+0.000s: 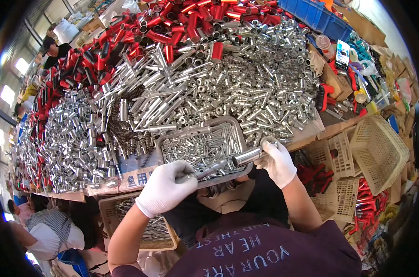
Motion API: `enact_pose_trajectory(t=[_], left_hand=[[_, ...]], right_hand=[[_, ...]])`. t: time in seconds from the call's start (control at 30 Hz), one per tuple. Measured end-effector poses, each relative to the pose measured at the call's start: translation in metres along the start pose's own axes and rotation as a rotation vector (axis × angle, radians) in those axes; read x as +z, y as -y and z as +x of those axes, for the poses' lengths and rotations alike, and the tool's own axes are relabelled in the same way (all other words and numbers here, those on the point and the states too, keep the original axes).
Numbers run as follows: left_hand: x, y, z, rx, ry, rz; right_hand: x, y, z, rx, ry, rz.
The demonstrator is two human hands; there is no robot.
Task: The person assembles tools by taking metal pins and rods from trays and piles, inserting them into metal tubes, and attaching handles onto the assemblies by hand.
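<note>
My left hand (169,187), in a white glove, is closed on a slim metal rod (211,169) that points right. My right hand (279,162), also gloved in white, grips a shiny chrome tube (249,156) near its right end. The rod's tip meets or lies just by the tube's open left mouth; whether it is inside, I cannot tell. Both parts are held over a grey plastic tray (241,134) of small metal pins and fittings (195,147) at the table's near edge.
Heaps of chrome parts (260,87), short metal sleeves (75,138), and red tubes (191,23) cover the table. Cream plastic baskets (380,152) stand at the right, and another basket (172,240) sits low left. A propped phone (342,54) is at the far right. Other people (54,48) are on the left.
</note>
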State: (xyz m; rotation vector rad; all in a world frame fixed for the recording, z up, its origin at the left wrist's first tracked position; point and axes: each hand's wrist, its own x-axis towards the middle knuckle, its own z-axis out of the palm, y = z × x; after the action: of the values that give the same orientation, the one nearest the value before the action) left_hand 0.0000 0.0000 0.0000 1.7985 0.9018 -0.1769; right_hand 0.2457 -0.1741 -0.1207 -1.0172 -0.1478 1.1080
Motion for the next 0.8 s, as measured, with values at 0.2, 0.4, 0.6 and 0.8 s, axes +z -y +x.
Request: enact_pose_trajectory(t=[0.2, 0.4, 0.6, 0.8], left_hand=[[0.027, -0.006, -0.006, 0.298, -0.219, 0.19], [0.048, 0.003, 0.001, 0.324, -0.331, 0.274], [0.065, 0.013, -0.001, 0.201, -0.167, -0.074], [0.07, 0.02, -0.011, 0.211, -0.193, -0.128]], right_hand=[[0.019, 0.003, -0.014, 0.094, 0.116, -0.015], [0.05, -0.021, -0.03, 0.099, 0.265, -0.21], [0.068, -0.021, -0.043, 0.019, 0.432, -0.528], [0.079, -0.019, -0.035, 0.053, 0.442, -0.549]])
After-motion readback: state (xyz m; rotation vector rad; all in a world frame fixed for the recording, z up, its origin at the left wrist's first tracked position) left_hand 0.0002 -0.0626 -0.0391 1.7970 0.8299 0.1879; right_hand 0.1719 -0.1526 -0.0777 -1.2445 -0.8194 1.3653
